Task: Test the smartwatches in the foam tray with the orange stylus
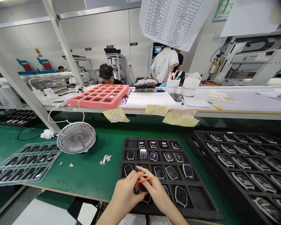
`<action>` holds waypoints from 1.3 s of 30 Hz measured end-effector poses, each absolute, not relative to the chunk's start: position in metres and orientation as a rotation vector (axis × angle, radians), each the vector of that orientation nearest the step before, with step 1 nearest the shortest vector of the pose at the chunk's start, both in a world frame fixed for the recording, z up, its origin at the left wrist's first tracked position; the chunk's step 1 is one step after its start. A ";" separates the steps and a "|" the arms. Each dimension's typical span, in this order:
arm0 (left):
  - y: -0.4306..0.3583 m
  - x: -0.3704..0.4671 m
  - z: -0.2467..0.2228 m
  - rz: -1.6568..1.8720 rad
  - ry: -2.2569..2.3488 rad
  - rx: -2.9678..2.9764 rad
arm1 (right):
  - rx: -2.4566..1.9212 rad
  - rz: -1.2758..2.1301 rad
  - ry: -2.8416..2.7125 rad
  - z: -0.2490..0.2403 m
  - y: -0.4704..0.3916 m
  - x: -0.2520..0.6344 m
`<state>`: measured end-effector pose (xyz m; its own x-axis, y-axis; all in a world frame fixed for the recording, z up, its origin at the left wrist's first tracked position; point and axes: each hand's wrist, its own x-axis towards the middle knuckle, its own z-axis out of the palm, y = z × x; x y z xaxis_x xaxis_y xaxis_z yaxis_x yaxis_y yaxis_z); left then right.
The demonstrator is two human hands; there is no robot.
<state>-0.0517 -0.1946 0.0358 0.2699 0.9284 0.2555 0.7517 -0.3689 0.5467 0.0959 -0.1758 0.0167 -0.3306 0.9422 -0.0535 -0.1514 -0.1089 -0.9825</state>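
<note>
Both hands meet over the front of a black foam tray (pixel 202 200) that holds watch bodies in square compartments. My left hand (pixel 125 191) has its fingers curled round a dark watch body (pixel 144 185). Against that same watch, my right hand (pixel 156 190) pinches a thin orange tool (pixel 145 179), its tip pointing left toward the left fingers. The fingers hide part of the watch and some compartments beneath. Several watches in the back row show lit screens. Two compartments, back left and front right, hold no watch.
A second black tray of watches (pixel 227 147) lies at the right. On the left are a grey fan (pixel 76 137), a clear plastic tray of black parts (pixel 25 159) and small scraps (pixel 105 159). A pink foam tray (pixel 117 100) rests on the shelf; people are beyond.
</note>
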 end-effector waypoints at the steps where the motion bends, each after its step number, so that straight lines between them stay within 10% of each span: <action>1: -0.193 -0.051 0.037 0.805 1.497 2.205 | -0.903 1.705 -1.205 0.017 -0.176 0.101; 7: -0.183 -0.036 0.044 0.895 1.214 2.127 | -0.549 2.106 -0.907 0.008 -0.177 0.136; 39: -0.086 -0.018 0.024 -0.001 0.905 3.259 | -0.815 1.492 -0.612 -0.020 -0.175 0.244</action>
